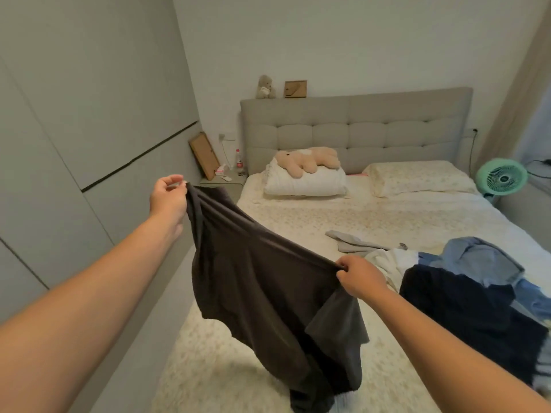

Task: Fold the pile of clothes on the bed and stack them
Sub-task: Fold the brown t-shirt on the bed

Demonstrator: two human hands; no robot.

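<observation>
A dark grey garment (262, 293) hangs in the air over the left side of the bed (328, 216), stretched along its top edge between my two hands. My left hand (168, 198) pinches its upper left corner, raised high. My right hand (359, 274) grips the other end, lower and closer to me. The cloth's lower part droops toward the near bed edge. On the right of the bed lies the pile of clothes (465, 296): dark navy, light blue and white pieces. A flat grey garment (353, 242) lies just beyond the pile.
A folded white quilt (307, 181) with a plush toy (307, 159) sits by the padded headboard (357, 129), a pillow (417, 177) to its right. A nightstand (223, 183) stands left of the bed, wardrobe doors (59, 144) run along the left wall, and a green fan (502, 177) stands right.
</observation>
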